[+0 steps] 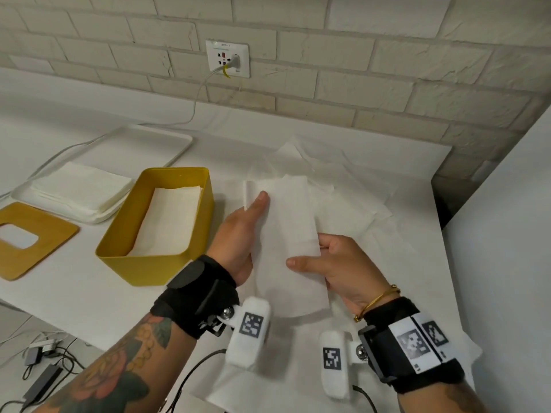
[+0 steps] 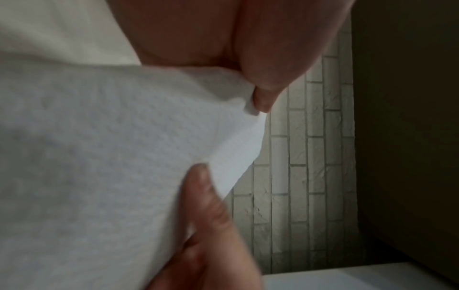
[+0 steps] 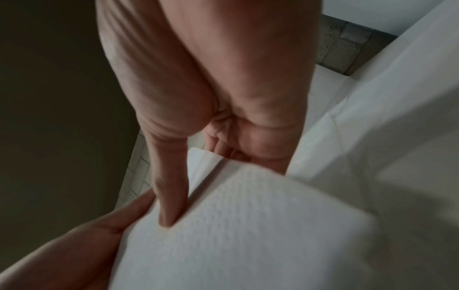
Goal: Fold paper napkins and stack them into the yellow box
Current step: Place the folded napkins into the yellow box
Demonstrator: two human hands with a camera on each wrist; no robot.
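Observation:
A folded white napkin (image 1: 286, 234) hangs as a long strip above the table, held between both hands. My left hand (image 1: 256, 210) grips its left edge, thumb on top and fingers hidden beneath. My right hand (image 1: 310, 257) pinches the right edge lower down, thumb across the top. The left wrist view shows the napkin (image 2: 111, 157) under the left hand (image 2: 261, 94). In the right wrist view the right hand (image 3: 171, 212) presses its thumb on the napkin (image 3: 248, 225). The open yellow box (image 1: 143, 269) stands just left of the hands, with folded napkins (image 1: 170, 222) inside.
A stack of flat napkins (image 1: 80, 189) lies on a white tray (image 1: 185, 144) at the far left. The box's lid (image 1: 26, 257) lies at the left edge. A large white sheet (image 1: 372, 210) covers the table under the hands. A brick wall stands behind and a white panel (image 1: 507, 234) to the right.

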